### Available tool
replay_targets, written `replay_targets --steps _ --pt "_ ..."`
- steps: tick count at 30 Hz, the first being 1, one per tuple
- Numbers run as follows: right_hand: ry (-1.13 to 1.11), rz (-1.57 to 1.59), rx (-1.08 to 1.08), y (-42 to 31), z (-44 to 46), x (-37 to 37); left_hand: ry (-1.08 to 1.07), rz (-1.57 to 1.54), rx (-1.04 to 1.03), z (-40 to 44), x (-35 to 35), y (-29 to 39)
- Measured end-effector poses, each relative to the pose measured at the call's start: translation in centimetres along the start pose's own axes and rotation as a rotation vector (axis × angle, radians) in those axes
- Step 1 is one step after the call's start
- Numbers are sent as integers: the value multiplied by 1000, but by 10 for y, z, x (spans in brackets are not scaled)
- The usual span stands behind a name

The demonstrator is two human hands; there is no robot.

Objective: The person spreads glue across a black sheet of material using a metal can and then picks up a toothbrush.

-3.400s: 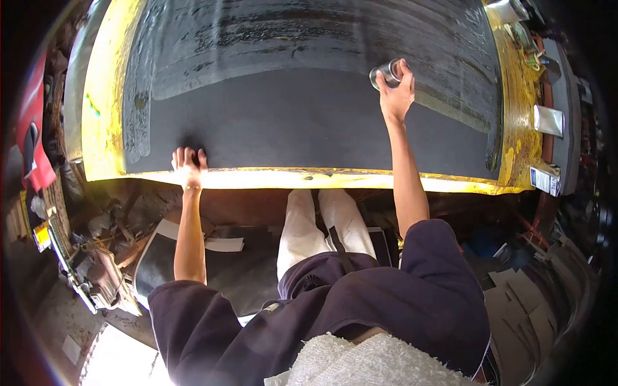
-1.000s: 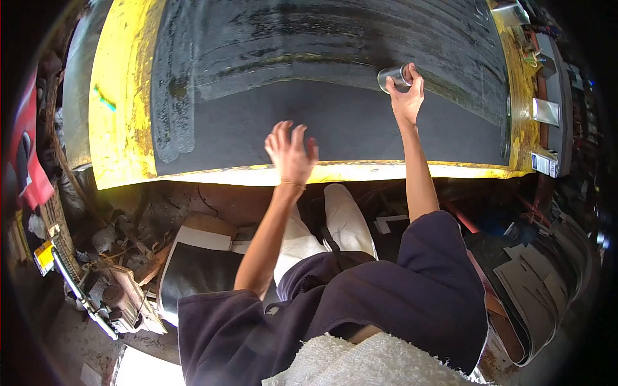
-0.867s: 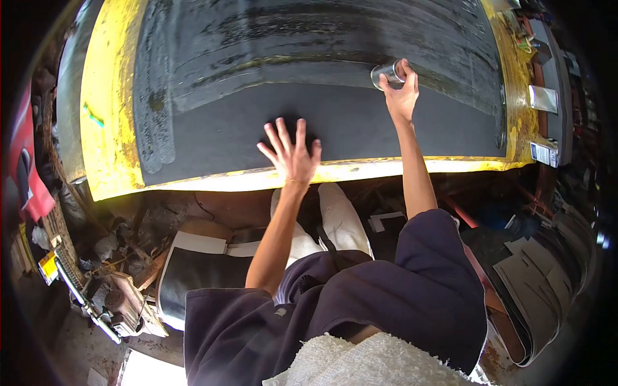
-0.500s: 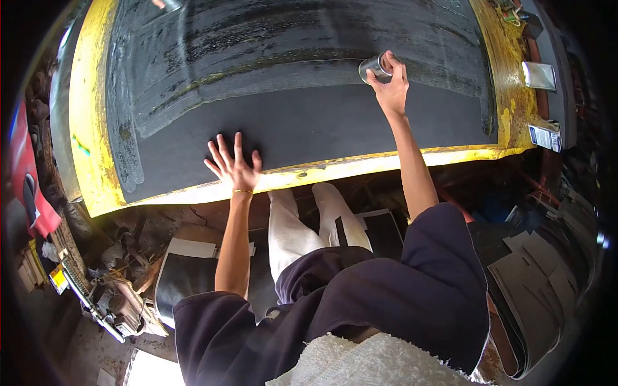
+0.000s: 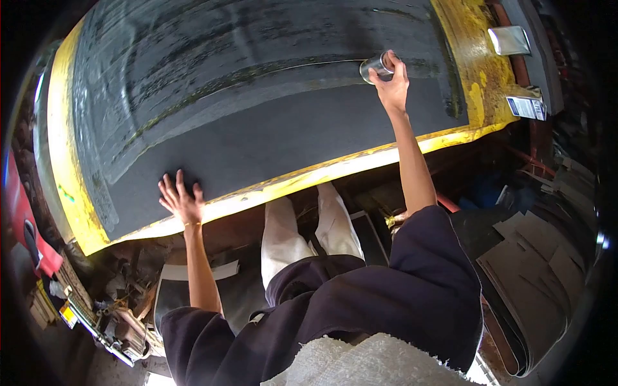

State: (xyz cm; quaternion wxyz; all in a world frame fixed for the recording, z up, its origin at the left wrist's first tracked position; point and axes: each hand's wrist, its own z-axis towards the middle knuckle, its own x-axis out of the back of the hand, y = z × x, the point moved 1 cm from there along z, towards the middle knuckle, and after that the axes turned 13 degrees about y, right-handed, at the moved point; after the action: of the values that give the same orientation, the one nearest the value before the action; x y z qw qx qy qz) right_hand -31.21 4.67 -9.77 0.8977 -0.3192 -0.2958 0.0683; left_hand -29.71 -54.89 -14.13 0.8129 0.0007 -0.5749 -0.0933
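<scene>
Cylinder [image 5: 373, 64]: one o'clock, over the streaked black sheet [image 5: 264, 141], between thumb and fingers of the right hand [image 5: 393, 89]; partly hidden by them;
Right fingers: curled, gripping it;
Left hand [image 5: 183, 204]: nine o'clock, fingers spread on the sheet;
Yellow counter [image 5: 481, 83]: under the sheet;
Silver box [image 5: 510, 40], printed carton [image 5: 526, 107]: two o'clock, along the counter's edge

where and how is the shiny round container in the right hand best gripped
Probably by its curved side wall, coming from the person's near side. The shiny container is tipped over, its ends facing roughly left and right, so thumb and fingers could span it. The right hand has it from that side, with fingers toward its right end.
</scene>
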Motion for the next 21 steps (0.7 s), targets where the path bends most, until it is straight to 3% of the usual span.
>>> replay_targets --steps 3,4,6,10,13,21 --pt "4 -1 7 33 16 20 48 -17 123 3 -7 23" --pt "-4 -17 -9 42 21 27 219 -107 4 7 -4 52" --pt "-12 -38 -15 62 29 44 277 -170 -47 16 16 152" --pt "29 -65 18 108 51 74 136 -567 -140 0 -4 312" --pt "25 -49 0 139 64 100 -32 -352 -170 -20 -14 388" --pt "53 -115 -48 198 69 155 -25 -239 -199 -26 -24 390"
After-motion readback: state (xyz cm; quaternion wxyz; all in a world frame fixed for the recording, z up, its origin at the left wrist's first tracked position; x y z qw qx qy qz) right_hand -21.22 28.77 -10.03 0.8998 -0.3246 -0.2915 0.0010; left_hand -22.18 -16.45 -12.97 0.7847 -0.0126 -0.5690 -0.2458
